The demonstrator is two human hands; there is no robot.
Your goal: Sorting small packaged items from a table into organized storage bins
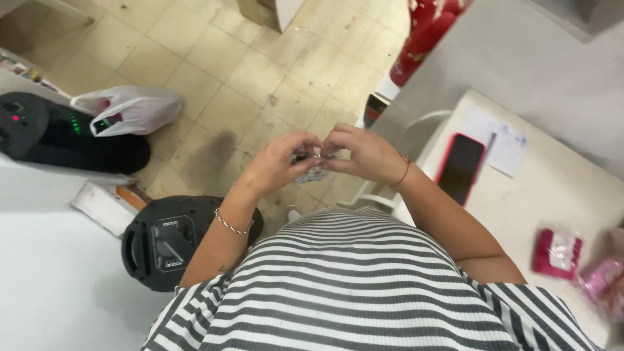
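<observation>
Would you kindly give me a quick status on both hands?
Left hand and right hand together, pinching a small patterned item. Held above the floor, beside the table. Nothing between them.
</observation>
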